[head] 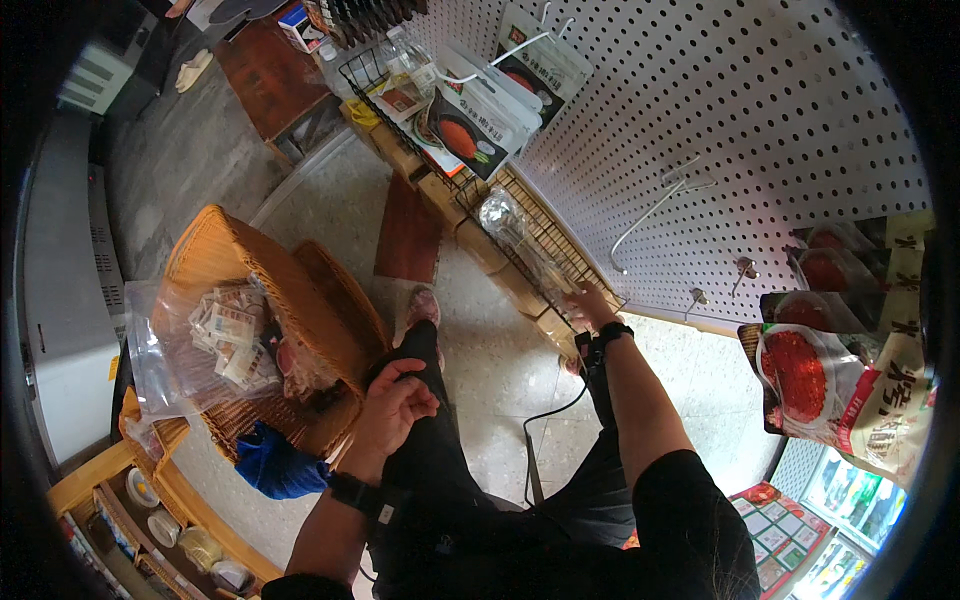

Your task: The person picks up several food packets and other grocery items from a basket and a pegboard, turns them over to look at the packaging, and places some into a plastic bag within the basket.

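My left hand (396,409) hangs over my thigh, fingers loosely curled and apart, with nothing seen in it. Beside it stands a wicker basket (214,247) with a clear plastic bag (154,360) of small labelled packets (232,326). My right hand (590,307) reaches to the near end of a black wire rack basket (568,244) below the pegboard. Clear plastic-wrapped items (504,214) lie in this rack, running toward my fingers. The fingertips are partly hidden, so whether they grip the plastic or the rack wire is unclear.
Food pouches (469,131) hang from hooks on the white pegboard (765,112), more pouches (806,375) at right. A bare hook (649,217) juts out. A blue cloth (277,461) lies by the basket. A wooden stool (270,75) stands beyond; a cable (551,412) dangles between my legs.
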Motion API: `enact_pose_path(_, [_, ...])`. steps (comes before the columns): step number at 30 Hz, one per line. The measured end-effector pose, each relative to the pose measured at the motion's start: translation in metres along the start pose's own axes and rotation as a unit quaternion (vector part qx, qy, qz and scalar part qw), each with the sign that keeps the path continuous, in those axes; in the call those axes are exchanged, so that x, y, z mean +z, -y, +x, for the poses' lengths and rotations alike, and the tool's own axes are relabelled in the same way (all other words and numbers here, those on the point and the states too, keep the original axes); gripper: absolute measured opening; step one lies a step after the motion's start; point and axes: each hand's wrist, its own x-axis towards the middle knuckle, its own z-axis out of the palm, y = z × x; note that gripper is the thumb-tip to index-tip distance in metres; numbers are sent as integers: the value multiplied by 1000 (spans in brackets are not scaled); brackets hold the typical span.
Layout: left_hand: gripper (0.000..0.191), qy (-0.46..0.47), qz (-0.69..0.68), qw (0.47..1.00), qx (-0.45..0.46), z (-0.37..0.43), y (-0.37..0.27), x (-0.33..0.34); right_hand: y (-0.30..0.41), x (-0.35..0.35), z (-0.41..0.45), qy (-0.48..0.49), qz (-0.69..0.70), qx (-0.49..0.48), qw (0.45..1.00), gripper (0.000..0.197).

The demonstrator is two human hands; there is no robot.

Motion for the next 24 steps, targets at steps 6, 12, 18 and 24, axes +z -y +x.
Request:
enact_pose_path(6, [19, 6, 8, 1000, -3, 5, 0, 5, -44, -11, 43, -141, -237, -154, 949, 49])
enact_pose_path(12, [20, -18, 20, 1000, 5, 3, -1, 13, -42, -18, 46, -88, -272, -139, 948, 50])
enact_pose_path(18, [25, 57, 12, 998, 5, 16, -3, 14, -57, -66, 30, -168, -155, -147, 962, 46])
enact_pose_path(24, [34, -4, -32, 999, 17, -13, -10, -10, 35, 3, -101, 26, 46, -111, 992, 29])
